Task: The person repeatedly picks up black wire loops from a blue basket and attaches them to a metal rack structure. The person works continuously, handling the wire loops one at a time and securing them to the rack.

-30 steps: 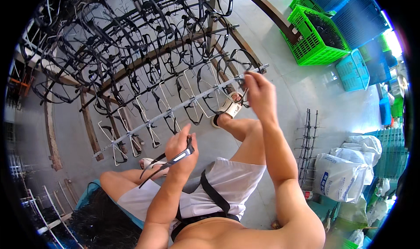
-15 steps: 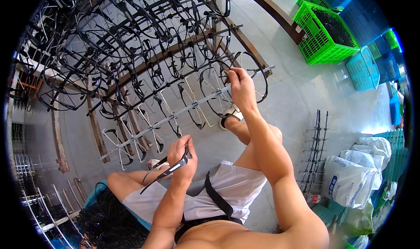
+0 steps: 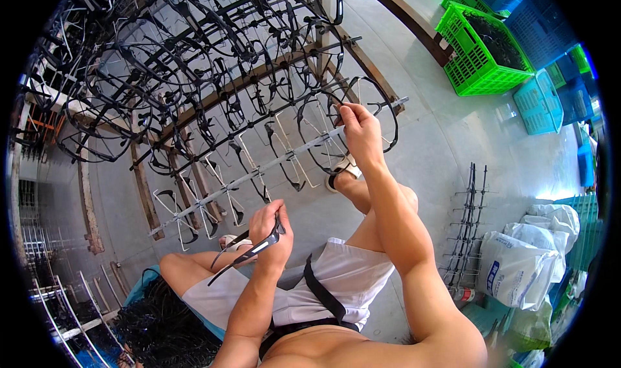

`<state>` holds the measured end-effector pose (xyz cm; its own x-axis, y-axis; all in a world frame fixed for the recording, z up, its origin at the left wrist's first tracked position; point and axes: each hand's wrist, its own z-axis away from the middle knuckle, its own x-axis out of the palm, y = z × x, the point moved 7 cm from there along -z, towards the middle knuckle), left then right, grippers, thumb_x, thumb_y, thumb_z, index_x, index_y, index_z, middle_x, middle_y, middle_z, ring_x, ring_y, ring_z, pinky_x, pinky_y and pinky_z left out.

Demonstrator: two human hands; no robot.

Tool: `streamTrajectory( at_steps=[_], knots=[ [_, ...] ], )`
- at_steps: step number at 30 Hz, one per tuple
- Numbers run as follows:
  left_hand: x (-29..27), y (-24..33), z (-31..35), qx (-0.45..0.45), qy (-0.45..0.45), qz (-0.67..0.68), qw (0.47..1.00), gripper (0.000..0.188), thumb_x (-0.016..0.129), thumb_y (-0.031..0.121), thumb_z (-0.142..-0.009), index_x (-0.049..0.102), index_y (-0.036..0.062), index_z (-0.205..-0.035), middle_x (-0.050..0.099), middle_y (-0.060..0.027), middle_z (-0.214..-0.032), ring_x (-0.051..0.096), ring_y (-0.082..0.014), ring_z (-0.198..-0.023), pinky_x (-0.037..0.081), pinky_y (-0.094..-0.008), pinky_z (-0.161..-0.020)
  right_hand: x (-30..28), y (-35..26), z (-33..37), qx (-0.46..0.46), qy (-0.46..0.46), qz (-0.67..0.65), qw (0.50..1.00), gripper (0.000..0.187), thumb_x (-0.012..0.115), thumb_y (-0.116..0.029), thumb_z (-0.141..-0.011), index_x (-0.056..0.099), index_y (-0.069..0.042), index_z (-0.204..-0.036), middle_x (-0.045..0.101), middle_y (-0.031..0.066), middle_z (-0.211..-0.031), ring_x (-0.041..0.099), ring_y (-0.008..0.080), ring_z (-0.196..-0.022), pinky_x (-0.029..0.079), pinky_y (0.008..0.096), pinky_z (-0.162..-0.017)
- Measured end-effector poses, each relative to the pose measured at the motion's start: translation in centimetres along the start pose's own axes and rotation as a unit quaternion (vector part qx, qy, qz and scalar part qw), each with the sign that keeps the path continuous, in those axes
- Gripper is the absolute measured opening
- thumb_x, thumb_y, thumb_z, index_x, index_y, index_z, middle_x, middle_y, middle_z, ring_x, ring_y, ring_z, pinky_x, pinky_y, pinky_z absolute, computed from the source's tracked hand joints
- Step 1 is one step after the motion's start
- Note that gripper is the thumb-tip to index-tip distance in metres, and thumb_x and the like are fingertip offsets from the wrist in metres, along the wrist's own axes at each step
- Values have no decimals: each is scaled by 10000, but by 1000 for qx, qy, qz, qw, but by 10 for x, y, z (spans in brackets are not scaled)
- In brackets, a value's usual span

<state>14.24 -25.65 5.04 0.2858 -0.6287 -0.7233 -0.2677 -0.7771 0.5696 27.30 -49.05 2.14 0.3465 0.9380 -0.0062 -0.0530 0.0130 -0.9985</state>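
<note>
My left hand [image 3: 266, 229] is closed over my lap around slender black curved pieces [image 3: 249, 254], shaped like eyeglass temples, whose long ends stick out to the left. Farther out, my right hand [image 3: 363, 135] is closed in a pinch at a black curved piece [image 3: 395, 119] near the right end of a grey metal rod [image 3: 253, 174]. The fingertips partly hide where it meets the rod. Along this rod, thin wire hooks [image 3: 282, 149] stick out, several with black pieces hanging on them.
Beyond the rod, a rack holds rows of similar black pieces [image 3: 213, 77]. A blue tub of black pieces [image 3: 169, 316] stands by my left leg. On the right are a green crate [image 3: 482, 77], a light blue basket [image 3: 538, 106], hooked rods [image 3: 467, 232] and white sacks [image 3: 517, 267].
Almost nothing differs. My right hand has shifted very slightly to the right, still pinching at the rod's end; my left hand keeps its hold on the black pieces.
</note>
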Motion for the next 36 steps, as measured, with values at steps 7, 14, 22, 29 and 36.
streamTrajectory(
  at_steps=[7, 14, 22, 29, 36],
  knots=[
    [-4, -3, -5, -8, 4, 0, 1000, 93, 616, 51, -850, 615, 41, -943, 630, -115, -792, 597, -288, -715, 469, -367, -661, -15, -2, 19, 60, -70, -111, 990, 256, 520, -148, -953, 555, 21, -1142, 600, 6, -824, 453, 47, -603, 384, 204, -537],
    [-7, -18, -24, -73, 50, 103, 991, 105, 621, 89, -861, 613, 60, -962, 629, -86, -778, 590, -269, -696, 453, -363, -653, -14, 16, 49, 86, -151, -291, 941, 364, 551, -150, -936, 475, 15, -1252, 581, 19, -920, 554, 116, -913, 440, 272, -864],
    [-5, -11, -22, -37, 40, 97, 994, 104, 631, 86, -852, 620, 67, -954, 645, -85, -792, 600, -263, -709, 463, -360, -664, -25, 22, 58, 62, -24, -293, 954, 358, 617, -39, -878, 526, 41, -1215, 659, 126, -942, 617, 156, -772, 516, 272, -715],
    [-7, -16, -22, -39, 44, 98, 993, 94, 626, 78, -838, 615, 70, -930, 643, -91, -773, 607, -278, -700, 463, -377, -656, -29, 18, 58, 24, 57, -211, 976, 292, 678, -43, -832, 603, 54, -1096, 668, 95, -888, 616, 124, -722, 485, 228, -624],
    [-4, -25, -14, -108, -13, 173, 979, 194, 627, 109, -859, 607, 39, -1039, 670, -94, -812, 636, -245, -723, 489, -341, -675, -26, 5, 60, -17, 80, -165, 983, 285, 668, -83, -850, 576, 43, -1089, 643, 80, -877, 596, 125, -731, 485, 254, -662]
  ],
)
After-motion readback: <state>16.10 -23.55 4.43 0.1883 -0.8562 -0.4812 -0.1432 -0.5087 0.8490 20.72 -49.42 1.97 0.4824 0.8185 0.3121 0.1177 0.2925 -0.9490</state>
